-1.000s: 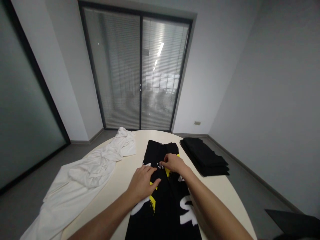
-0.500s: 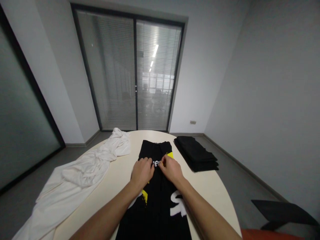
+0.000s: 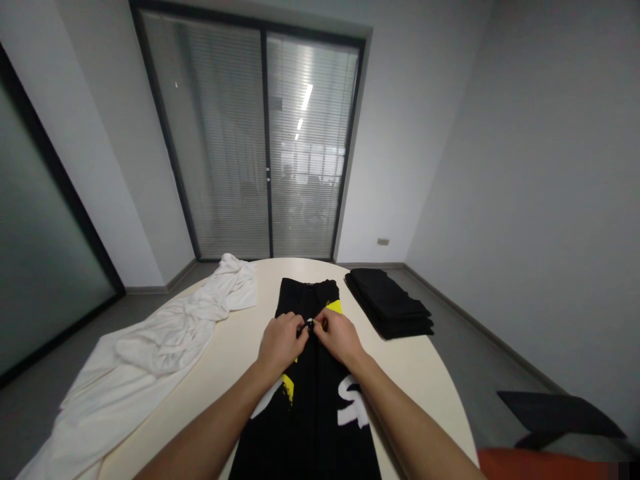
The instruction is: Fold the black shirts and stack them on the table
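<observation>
A black garment (image 3: 300, 433) with white and yellow print lies lengthwise on the table in front of me, folded into a long strip. Its near end runs out of view at the bottom. My left hand (image 3: 283, 340) is closed, pinching the cloth near the middle of the strip. Close beside it, my right hand (image 3: 339, 335) pinches the same cloth with thumb and fingers. Their fingertips almost meet over a small white patch of print. The exact grip is partly hidden behind the fingers.
The round cream table (image 3: 420, 393) carries a stack of folded black cloth (image 3: 387, 300) at the right. A crumpled white cloth (image 3: 150, 350) drapes over its left edge. Beyond the table's right side stands a chair with a black part (image 3: 560, 413) and a red seat (image 3: 530, 463).
My hands have drawn slightly closer together, and the white lettering between them is now mostly covered. The camera view has shifted a little; both hands stay on the garment.
</observation>
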`<state>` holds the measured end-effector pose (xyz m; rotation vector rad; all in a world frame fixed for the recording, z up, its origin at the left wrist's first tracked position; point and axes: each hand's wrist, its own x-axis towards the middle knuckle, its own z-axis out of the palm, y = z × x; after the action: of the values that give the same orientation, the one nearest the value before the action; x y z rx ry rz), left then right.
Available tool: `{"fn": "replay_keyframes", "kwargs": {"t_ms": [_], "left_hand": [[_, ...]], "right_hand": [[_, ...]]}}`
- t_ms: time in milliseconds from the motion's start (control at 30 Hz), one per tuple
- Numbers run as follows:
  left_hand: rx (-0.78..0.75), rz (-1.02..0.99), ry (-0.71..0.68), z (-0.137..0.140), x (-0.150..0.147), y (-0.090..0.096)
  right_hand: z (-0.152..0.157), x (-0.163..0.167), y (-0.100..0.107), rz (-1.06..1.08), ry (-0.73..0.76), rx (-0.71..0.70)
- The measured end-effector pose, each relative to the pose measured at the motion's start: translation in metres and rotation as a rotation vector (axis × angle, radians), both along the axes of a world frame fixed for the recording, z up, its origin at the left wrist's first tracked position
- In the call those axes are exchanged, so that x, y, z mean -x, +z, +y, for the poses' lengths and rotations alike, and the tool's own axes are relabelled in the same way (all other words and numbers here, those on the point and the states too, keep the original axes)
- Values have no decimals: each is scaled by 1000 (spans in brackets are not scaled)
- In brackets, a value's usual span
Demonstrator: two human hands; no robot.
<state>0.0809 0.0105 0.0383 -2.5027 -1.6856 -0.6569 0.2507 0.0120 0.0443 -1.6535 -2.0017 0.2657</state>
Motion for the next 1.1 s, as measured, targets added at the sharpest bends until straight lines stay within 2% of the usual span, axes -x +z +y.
{"fn": "replay_keyframes", "kwargs": {"t_ms": [133,300,400,500,700,833,967,1100], "left_hand": [[-9,-2,5,2,-7,-3],[21,17,-94,3,3,-20],[130,76,-152,10,18,-30],[224,114,-150,18,28,-35],[155,95,-177,22,31,-31],[164,77,-226,24,34,-34],[158,73,-173,33,34,-36],[48,37,-105,36,33,-27]], "right_hand": [[3,-2,-5,8,71,-5],[4,-7,-19,-117,147,-61],[2,-8,-25,-206,170,1],[2,-9,-27,-242,192,72],[6,-11,-27,-212,211,65],[8,-14,-29,-190,216,65],[16,-14,-31,-176,217,33],[22,-13,-23,-108,147,-39]]}}
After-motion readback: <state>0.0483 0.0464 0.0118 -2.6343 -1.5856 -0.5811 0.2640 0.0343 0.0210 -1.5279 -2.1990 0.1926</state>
